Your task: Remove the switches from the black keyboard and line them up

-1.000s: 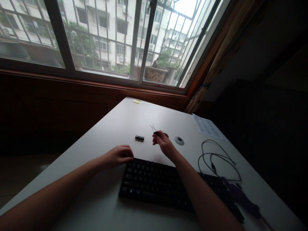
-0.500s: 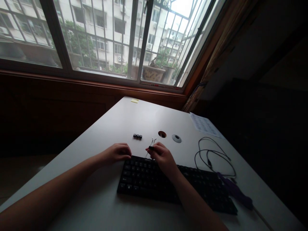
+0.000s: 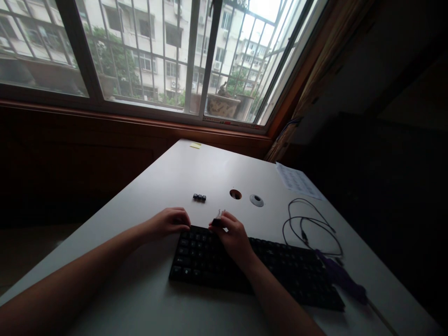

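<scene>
Head view: the right-hand grip [image 3: 234, 233] pinches a small black wire-pronged tool [image 3: 217, 222] at the far edge of the keyboard [image 3: 212, 266]. Left of it, the left-hand grip [image 3: 174, 220] curls at the keyboard's corner; whether it holds anything I cannot tell. Three keycaps [image 3: 199, 197] sit on the surface [image 3: 210, 168], ahead and left of the right-hand grip.

A white desk [image 3: 168, 186] stands below a window [image 3: 170, 56]. The left hand [image 3: 175, 220], fingers curled, meets the far left corner of a black keyboard [image 3: 294, 271]; the right hand [image 3: 234, 234] pinches a small wire tool [image 3: 216, 222] at the keyboard's far edge. Three keycaps [image 3: 199, 198] lie in a row beyond. A yellow slip [image 3: 195, 145] marks the desk's far left corner; a looped cable [image 3: 304, 237] lies toward its right edge.
</scene>
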### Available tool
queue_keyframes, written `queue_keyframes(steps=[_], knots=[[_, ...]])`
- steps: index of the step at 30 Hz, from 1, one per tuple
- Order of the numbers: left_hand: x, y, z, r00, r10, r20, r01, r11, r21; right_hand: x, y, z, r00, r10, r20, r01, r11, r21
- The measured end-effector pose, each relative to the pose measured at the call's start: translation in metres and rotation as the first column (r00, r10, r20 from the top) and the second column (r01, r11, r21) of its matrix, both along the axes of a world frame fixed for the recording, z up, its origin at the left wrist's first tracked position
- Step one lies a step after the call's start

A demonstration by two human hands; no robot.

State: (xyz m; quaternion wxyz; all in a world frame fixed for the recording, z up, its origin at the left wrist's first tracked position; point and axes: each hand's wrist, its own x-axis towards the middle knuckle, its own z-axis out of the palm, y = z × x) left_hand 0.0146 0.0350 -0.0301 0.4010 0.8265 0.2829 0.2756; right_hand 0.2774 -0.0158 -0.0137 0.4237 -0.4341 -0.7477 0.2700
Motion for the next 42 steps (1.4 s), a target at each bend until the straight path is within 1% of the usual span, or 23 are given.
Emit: queue_keyframes(steps=[2, 5, 7, 10, 13, 17, 21, 24, 27, 33, 37, 42], knots=[[0.000, 0.000, -0.001, 1.000, 0.002, 0.012, -0.002, 1.000, -0.001, 0.002, 0.001, -0.002, 0.999, -0.020, -0.040, 0.020, 1.000, -0.003], [0.000, -0.001, -0.001, 1.000, 0.008, 0.014, -0.008, 1.000, -0.011, 0.006, 0.004, -0.003, 0.981, -0.119, -0.150, 0.116, 0.993, -0.028], [0.000, -0.001, 0.000, 1.000, 0.007, 0.008, -0.007, 1.000, -0.012, 0.008, 0.007, -0.003, 0.968, -0.157, -0.196, 0.150, 0.987, -0.050], [0.000, -0.001, 0.002, 1.000, 0.005, -0.008, -0.005, 1.000, 0.005, 0.009, 0.009, -0.003, 0.973, -0.117, -0.200, 0.103, 0.991, -0.080], [0.000, -0.003, 0.006, 0.999, 0.026, -0.030, -0.025, 1.000, 0.011, 0.008, 0.009, -0.004, 0.967, -0.089, -0.237, 0.065, 0.992, -0.109], [0.004, -0.009, 0.012, 0.996, 0.087, -0.006, -0.087, 0.995, -0.040, 0.009, 0.009, -0.004, 0.952, -0.052, -0.301, 0.016, 0.992, -0.123], [0.012, -0.021, 0.019, 0.993, 0.109, 0.055, -0.105, 0.991, -0.083, 0.008, 0.006, 0.001, 0.923, -0.011, -0.385, -0.045, 0.990, -0.136], [0.018, -0.028, 0.022, 0.987, 0.109, 0.120, -0.086, 0.980, -0.178, 0.005, 0.003, 0.007, 0.900, 0.047, -0.434, -0.124, 0.981, -0.151], [0.021, -0.032, 0.023, 0.979, 0.111, 0.171, -0.064, 0.963, -0.260, 0.001, 0.001, 0.012, 0.887, 0.113, -0.448, -0.202, 0.967, -0.157], [0.025, -0.036, 0.023, 0.967, 0.115, 0.226, -0.017, 0.918, -0.397, -0.002, 0.000, 0.014, 0.887, 0.189, -0.420, -0.261, 0.958, -0.121], [0.029, -0.038, 0.019, 0.958, 0.134, 0.253, -0.007, 0.894, -0.448, -0.002, 0.000, 0.009, 0.873, 0.212, -0.439, -0.293, 0.948, -0.124], [0.031, -0.039, 0.016, 0.955, 0.143, 0.259, 0.002, 0.872, -0.489, -0.002, -0.001, 0.006, 0.871, 0.247, -0.425, -0.330, 0.935, -0.132]])
